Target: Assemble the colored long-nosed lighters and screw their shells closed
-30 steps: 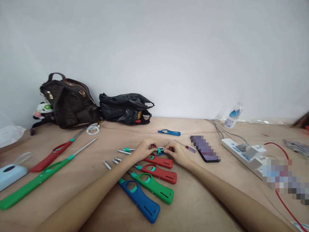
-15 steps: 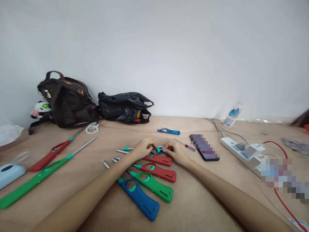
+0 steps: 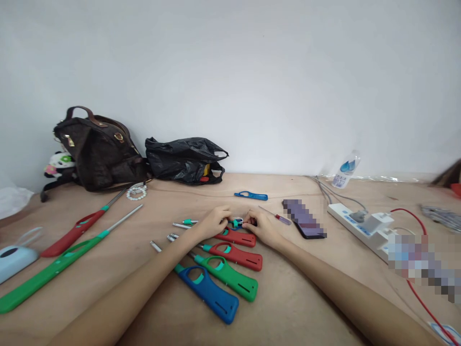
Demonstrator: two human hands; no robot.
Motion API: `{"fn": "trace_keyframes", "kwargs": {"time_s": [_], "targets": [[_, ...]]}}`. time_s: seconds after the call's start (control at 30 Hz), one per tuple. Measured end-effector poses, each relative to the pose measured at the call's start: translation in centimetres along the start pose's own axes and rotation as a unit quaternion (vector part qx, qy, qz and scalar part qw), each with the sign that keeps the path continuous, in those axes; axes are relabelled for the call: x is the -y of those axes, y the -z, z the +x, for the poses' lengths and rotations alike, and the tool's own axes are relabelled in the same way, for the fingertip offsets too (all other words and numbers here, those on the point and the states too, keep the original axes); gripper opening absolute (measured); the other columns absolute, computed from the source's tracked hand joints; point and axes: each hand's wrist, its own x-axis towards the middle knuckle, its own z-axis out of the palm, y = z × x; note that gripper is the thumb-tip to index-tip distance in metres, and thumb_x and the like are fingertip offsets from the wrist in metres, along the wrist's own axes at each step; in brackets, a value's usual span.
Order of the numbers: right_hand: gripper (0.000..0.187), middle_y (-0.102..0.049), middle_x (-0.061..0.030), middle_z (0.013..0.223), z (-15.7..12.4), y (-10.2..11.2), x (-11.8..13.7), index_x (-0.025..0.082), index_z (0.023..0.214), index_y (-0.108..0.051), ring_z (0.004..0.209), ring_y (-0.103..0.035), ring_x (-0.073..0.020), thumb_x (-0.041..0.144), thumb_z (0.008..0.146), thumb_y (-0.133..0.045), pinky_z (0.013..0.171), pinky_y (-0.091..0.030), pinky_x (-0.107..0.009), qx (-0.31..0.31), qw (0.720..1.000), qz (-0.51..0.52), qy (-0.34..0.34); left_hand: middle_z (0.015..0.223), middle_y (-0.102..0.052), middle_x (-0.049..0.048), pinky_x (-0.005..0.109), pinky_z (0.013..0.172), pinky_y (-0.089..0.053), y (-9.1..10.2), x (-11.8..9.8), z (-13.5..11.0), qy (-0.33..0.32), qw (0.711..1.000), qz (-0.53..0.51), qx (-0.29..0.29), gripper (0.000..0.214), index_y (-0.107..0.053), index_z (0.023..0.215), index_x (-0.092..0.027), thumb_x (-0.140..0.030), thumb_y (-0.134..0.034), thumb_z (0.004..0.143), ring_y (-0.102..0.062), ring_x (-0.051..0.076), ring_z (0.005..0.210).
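An opened gas lighter (image 3: 237,223) lies between my hands, its green trigger and some white wire showing in a blue half shell. My left hand (image 3: 217,220) is closed around its left part, near the trigger. From the right, my right hand (image 3: 260,225) pinches at the inner parts; my fingers hide most of what they grip. The lighter's other blue half shell (image 3: 252,196) rests behind my hands. In front lie whole lighters: a red one (image 3: 239,237), another red one (image 3: 237,255), a green one (image 3: 230,278) and a blue one (image 3: 211,293).
A screwdriver (image 3: 283,219) and a phone (image 3: 304,220) lie to the right, beside a power strip (image 3: 355,228) with cables. On the left are a long red lighter (image 3: 77,234) and a long green lighter (image 3: 54,271). A backpack (image 3: 99,154) and black plastic bag (image 3: 180,161) stand by the wall.
My hands stay at the opened lighter, with only slight finger movement. The whole view has shifted very slightly; the other things lie as before.
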Motion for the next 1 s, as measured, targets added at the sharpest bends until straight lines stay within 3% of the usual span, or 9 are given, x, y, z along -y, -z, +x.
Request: {"fn": "trace_keyframes", "kwargs": {"time_s": [0.8,1.0], "targets": [[0.016,-0.054,0.0018,0.065,0.1,-0.8,-0.7,0.02,0.066,-0.052,0.063,-0.049,-0.0154,0.017,0.075,-0.064,0.058,-0.04,-0.026,-0.041,0.999,-0.004,-0.02,0.078,-0.052,0.0027,0.025,0.069,-0.041,-0.1,-0.4,-0.2,-0.015,0.998,0.053,-0.006,0.025,-0.062,0.074,-0.015,0.0,-0.042,0.071,-0.053,0.016,0.076],[0.02,-0.051,0.0018,0.066,-0.1,-0.7,-0.1,0.021,0.066,-0.046,0.064,-0.046,-0.0155,0.014,0.079,-0.059,0.059,-0.037,-0.027,-0.019,0.999,-0.028,0.001,0.078,-0.054,0.0028,0.026,0.065,-0.04,-0.2,-1.0,-0.2,-0.004,0.996,0.087,-0.012,0.013,-0.06,0.072,-0.016,-0.011,-0.051,0.081,-0.053,0.017,0.073]]}}
